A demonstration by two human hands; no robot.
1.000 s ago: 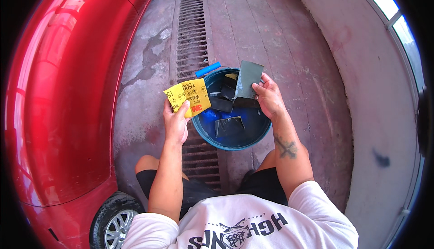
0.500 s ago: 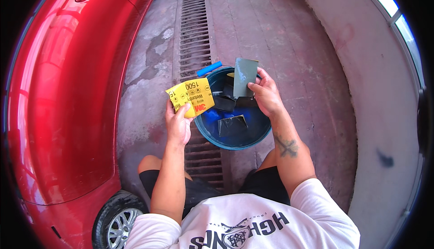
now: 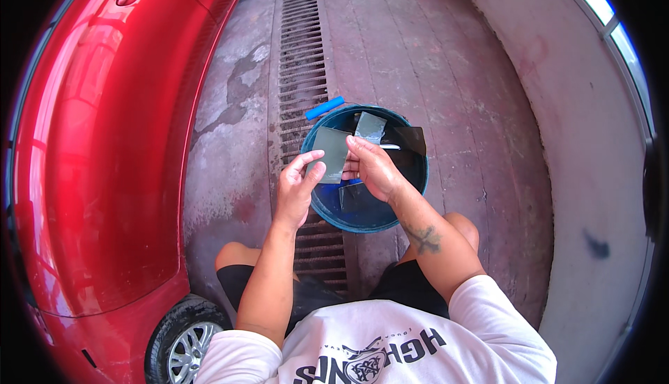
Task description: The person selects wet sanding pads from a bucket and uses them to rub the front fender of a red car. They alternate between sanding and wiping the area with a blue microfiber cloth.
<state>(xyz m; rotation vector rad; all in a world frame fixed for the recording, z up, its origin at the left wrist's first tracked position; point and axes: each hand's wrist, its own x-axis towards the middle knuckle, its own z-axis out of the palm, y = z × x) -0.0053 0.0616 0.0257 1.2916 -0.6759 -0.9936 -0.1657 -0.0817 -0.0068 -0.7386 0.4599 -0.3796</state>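
A grey-green sheet of sandpaper [image 3: 329, 148] is held over the bucket, its grey face up. Thumb and fingers of my left hand [image 3: 296, 192] pinch its lower left part. At its right edge my right hand [image 3: 376, 171] grips it, the thumb on top and the other fingers curled partly behind the sheet. Just beneath stands a round dark teal bucket [image 3: 368, 231] with dark liquid in it. Inside, another grey sandpaper piece [image 3: 371, 126] lies near the far rim, and a dark sheet [image 3: 412, 140] leans at the right side.
A blue handle grip [image 3: 325, 108] sticks out past the bucket's far left rim. The bucket stands partly over a metal floor drain grate [image 3: 303, 49]. Along the left is a red car [image 3: 125, 175] with its wheel [image 3: 188, 346] near me; a pale wall [image 3: 578, 175] bounds the right.
The yellow printed side of the left hand's sandpaper no longer shows; a grey face does. The right hand has moved left to it, and a grey sheet now lies in the bucket.
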